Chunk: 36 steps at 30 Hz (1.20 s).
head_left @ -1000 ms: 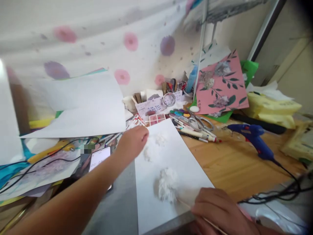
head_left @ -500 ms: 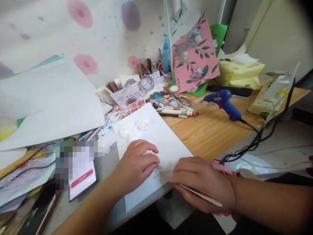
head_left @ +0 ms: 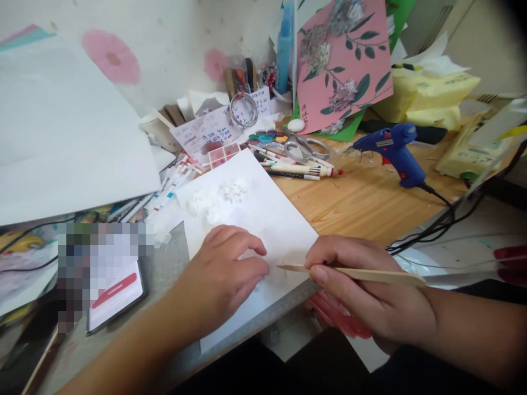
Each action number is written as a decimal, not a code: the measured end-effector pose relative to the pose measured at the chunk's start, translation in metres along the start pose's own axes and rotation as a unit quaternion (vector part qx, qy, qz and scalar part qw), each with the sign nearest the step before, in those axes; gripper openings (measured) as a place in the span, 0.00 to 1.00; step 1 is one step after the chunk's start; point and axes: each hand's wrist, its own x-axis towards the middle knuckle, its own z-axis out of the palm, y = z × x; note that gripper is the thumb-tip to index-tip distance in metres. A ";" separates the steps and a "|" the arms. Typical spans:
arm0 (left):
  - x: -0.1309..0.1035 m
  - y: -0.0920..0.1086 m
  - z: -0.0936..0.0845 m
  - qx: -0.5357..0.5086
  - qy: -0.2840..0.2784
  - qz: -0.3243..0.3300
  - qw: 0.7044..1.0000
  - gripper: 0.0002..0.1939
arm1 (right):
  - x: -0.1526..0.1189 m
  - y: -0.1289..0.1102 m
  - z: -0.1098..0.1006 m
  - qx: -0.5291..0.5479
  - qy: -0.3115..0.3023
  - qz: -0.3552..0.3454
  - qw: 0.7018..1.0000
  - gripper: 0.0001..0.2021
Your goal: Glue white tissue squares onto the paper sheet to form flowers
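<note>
My left hand (head_left: 228, 271) is low over a white sheet of paper (head_left: 284, 236), its thumb and index finger bent together. Whatever lies between those fingertips is hidden or too small to name. My right hand (head_left: 362, 280) grips a thin wooden stick (head_left: 370, 274) between thumb and fingers. Its pointed tip faces left, just short of my left fingertips. Faint pale marks or bits show on the sheet near the tip. Fluffy white clusters (head_left: 233, 190) sit on the sheet's far part.
A blue glue gun (head_left: 393, 145) with a black cord stands at right. Scissors (head_left: 307, 149), pens (head_left: 296, 173) and a paint palette (head_left: 224, 155) lie behind the sheet. A phone (head_left: 117, 296) lies at left. A pink flower picture (head_left: 346, 71) leans at the back.
My right hand has drawn back to the right and turned, so the stick lies nearly level with its tip away from my left fingers. My left hand keeps its pose. The view has shifted.
</note>
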 end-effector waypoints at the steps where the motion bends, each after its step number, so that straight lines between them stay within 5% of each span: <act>1: 0.000 0.000 0.000 0.003 -0.001 -0.001 1.000 0.08 | 0.002 0.000 0.003 -0.002 -0.004 -0.008 1.000 0.07; 8: -0.001 0.000 0.000 0.017 -0.007 -0.002 1.000 0.08 | 0.004 0.002 0.014 -0.029 -0.025 -0.035 0.999 0.07; 16: -0.002 -0.003 -0.005 0.019 0.026 -0.076 0.997 0.02 | 0.004 0.003 0.016 -0.054 -0.059 -0.053 0.995 0.05; 25: -0.003 0.001 -0.001 -0.010 -0.007 -0.078 0.997 0.09 | 0.004 0.006 0.015 -0.069 -0.073 -0.107 0.989 0.05; 36: -0.004 0.004 -0.008 -0.009 -0.019 -0.020 1.000 0.10 | 0.001 0.003 0.008 0.000 -0.005 -0.043 0.999 0.06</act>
